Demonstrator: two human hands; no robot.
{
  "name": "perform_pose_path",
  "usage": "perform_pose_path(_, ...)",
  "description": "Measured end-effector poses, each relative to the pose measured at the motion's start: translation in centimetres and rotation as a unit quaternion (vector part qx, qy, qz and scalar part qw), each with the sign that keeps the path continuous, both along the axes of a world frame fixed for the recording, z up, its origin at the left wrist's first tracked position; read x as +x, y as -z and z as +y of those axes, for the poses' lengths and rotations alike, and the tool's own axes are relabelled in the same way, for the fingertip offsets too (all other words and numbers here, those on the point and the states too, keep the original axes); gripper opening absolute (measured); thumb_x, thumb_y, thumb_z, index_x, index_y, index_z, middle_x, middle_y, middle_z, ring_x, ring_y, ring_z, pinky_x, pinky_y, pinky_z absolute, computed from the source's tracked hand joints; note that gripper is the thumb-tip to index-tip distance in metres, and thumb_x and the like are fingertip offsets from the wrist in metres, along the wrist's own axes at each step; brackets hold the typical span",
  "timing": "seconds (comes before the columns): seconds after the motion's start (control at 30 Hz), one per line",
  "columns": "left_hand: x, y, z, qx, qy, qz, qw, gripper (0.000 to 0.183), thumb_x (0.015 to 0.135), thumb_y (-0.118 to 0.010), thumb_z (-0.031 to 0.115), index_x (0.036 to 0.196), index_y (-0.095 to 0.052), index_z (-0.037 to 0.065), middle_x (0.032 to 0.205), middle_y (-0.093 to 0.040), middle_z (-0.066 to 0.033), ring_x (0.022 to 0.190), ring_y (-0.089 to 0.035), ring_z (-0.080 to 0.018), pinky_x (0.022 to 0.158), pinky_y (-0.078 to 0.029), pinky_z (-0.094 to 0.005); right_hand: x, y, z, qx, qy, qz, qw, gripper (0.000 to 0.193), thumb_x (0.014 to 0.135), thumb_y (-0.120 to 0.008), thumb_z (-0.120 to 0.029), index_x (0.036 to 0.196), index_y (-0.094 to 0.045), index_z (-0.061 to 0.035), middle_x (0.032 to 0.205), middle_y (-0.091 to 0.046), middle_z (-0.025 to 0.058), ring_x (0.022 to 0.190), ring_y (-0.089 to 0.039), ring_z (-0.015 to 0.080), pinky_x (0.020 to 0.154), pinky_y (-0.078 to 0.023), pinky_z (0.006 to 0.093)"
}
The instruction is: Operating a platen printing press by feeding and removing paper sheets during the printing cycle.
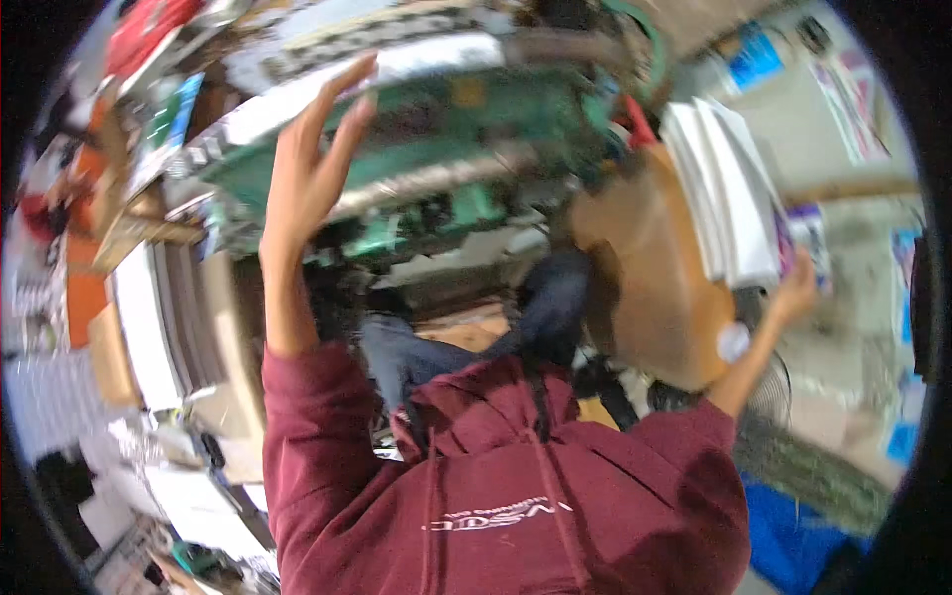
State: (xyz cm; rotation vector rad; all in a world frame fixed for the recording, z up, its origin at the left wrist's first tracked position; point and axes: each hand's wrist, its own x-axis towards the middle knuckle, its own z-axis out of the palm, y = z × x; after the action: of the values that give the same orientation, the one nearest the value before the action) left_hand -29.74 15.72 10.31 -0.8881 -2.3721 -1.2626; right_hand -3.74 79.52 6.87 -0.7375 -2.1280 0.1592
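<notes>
My left hand [305, 183] is raised over the near left part of a long green machine [516, 114]. Its fingers are stretched out, the thumb stands apart, and it holds nothing. A pale bar [436, 183] runs along the machine's near side. Off to the right, my right hand [793, 290] is at the edge of a pile of white booklets [722, 188]. Its blurred fingers look closed on a booklet with a purple cover [783, 243] at the pile's right side. How much of that booklet lies in the grip is hidden.
The pile rests on a brown wooden board [645, 273] right of my knees. Stacks of paper [164, 317] stand on the left by a wooden frame [149, 230]. A round wire guard [772, 389] is below my right forearm. Blue sheeting [793, 526] lies at lower right.
</notes>
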Motion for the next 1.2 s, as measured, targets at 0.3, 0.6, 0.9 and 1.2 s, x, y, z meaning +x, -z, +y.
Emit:
perform_pose_path(0.3, -4.9, 9.9, -8.7, -0.41, -0.069, -0.273, 0.868, 0.085, 0.098, -0.041, 0.068, 0.158, -0.032, 0.008, 0.163, -0.034, -0.0163, 0.152, -0.028, -0.0347, 0.124, -0.02, -0.0507, -9.6, -7.6, -10.5, -0.283, -0.313, 0.072, 0.903, 0.023, 0.101, -0.063, -0.014, 0.112, -0.072, 0.0046, 0.124, -0.071, 0.0112, 0.117, -0.063, 0.0182, 0.105, -0.047, 0.032)
perform_pose_path(0.6, 21.0, 5.2, -9.6, -0.406, -0.059, -0.098, 0.907, 0.074, 0.084, -0.058, 0.005, 0.154, -0.039, 0.01, 0.137, -0.054, -0.0134, 0.134, -0.047, -0.0318, 0.121, -0.03, -0.0505, -22.4, 6.6, -27.9, -0.462, -0.492, -0.245, 0.696, 0.022, 0.095, -0.073, -0.019, 0.103, -0.074, 0.001, 0.092, -0.072, 0.0015, 0.091, -0.065, 0.0123, 0.086, -0.05, 0.0265)
perform_pose_path(0.9, 28.2, -3.1, -24.3, -0.39, -0.548, 0.043, 0.739, 0.075, 0.078, -0.04, -0.021, 0.146, -0.052, 0.008, 0.151, -0.05, -0.0167, 0.146, -0.039, -0.0397, 0.118, -0.037, -0.0498, -27.6, 6.3, -28.5, -0.032, -0.439, -0.241, 0.865, 0.075, 0.078, -0.086, -0.038, 0.135, -0.058, 0.0005, 0.138, -0.06, 0.0194, 0.131, -0.055, 0.0317, 0.109, -0.043, 0.0398)
perform_pose_path(1.2, 23.3, 11.4, -45.8, -0.397, -0.636, -0.065, 0.659, 0.064, 0.1, -0.048, 0.011, 0.159, -0.032, 0.03, 0.153, -0.04, -0.0317, 0.143, -0.034, -0.053, 0.117, -0.033, -0.0549, -14.5, 0.8, -12.9, -0.032, -0.138, -0.162, 0.977, 0.059, 0.095, -0.069, -0.039, 0.133, -0.061, 0.0047, 0.136, -0.062, 0.0222, 0.127, -0.058, 0.0369, 0.109, -0.042, 0.0415)
